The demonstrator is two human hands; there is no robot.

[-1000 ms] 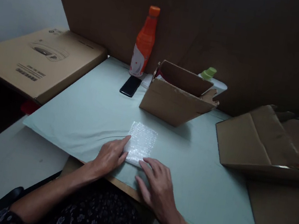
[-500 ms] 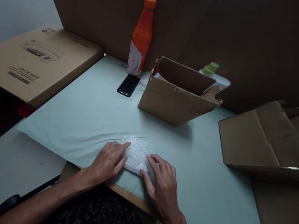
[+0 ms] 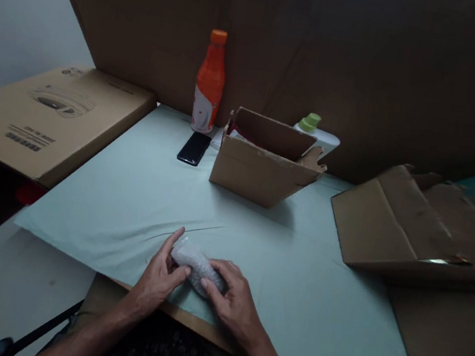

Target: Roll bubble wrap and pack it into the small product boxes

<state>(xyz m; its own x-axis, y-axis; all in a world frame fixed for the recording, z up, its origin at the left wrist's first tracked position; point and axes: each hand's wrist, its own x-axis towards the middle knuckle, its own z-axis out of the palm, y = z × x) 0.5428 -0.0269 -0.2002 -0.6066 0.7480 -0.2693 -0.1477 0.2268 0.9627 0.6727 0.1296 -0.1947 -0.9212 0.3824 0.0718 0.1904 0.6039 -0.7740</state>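
A small bundle of clear bubble wrap [image 3: 197, 267] is held between both hands near the front edge of the table; what is inside it, if anything, cannot be made out. My left hand [image 3: 160, 272] grips its left end, thumb on the near side and forefinger stretched along the far side. Around the right end, my right hand [image 3: 233, 299] is closed, with its thumb on the near face and its fingers over the far side. The bundle is tilted, its left end farther from me than its right.
An open cardboard box [image 3: 250, 171] stands mid-table, with a black phone [image 3: 194, 148], an orange bottle [image 3: 210, 83] and a white bottle with a green cap [image 3: 321, 138] around it. Another open carton [image 3: 374, 224] is at right. A large flat box [image 3: 48, 118] lies left.
The bubble wrap lay flat under my fingertips; now it is gripped, turned and raised on edge by both hands. The whole view has shifted slightly.
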